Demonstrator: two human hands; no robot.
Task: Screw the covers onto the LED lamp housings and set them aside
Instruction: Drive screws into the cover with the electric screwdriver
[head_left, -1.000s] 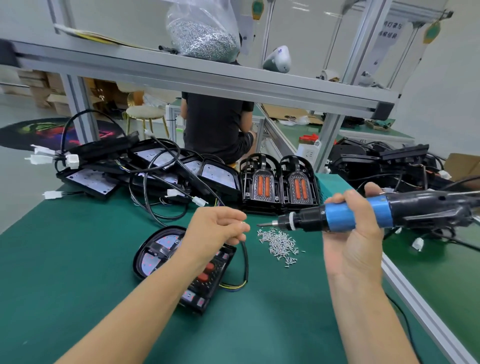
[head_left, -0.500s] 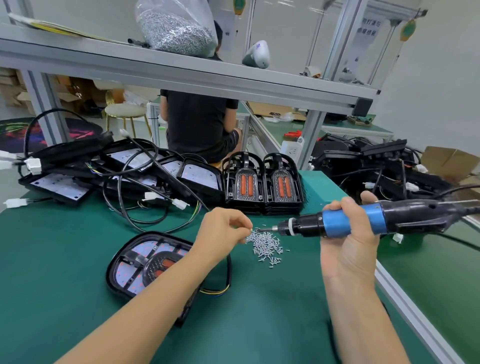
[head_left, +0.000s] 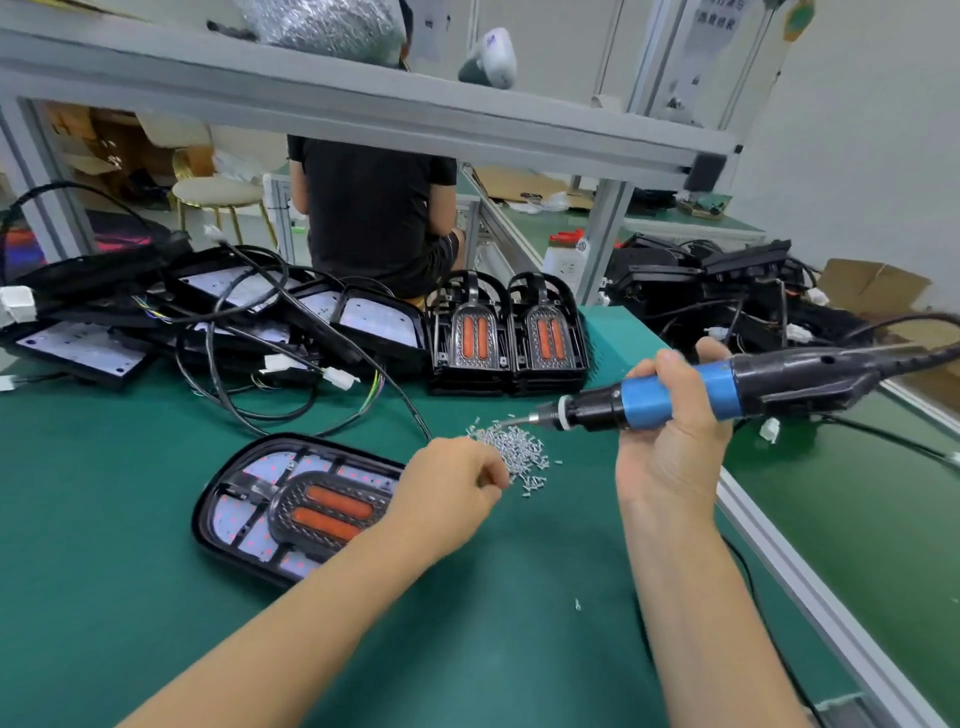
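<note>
We see even, bright overhead light with soft shadows under both forearms on the green tabletop (head_left: 130, 519); wide-angle bending toward three and nine o'clock, slight overall blur.

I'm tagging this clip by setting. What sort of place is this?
Most likely a factory assembly line for LED lamps: a green-matted workbench, a pile of loose screws, an electric screwdriver in the right hand, and stacked lamp housings.

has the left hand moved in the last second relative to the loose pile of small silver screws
Yes. The left hand has dropped from above the pile of small silver screws to its near-left edge, fingers curled.
</note>
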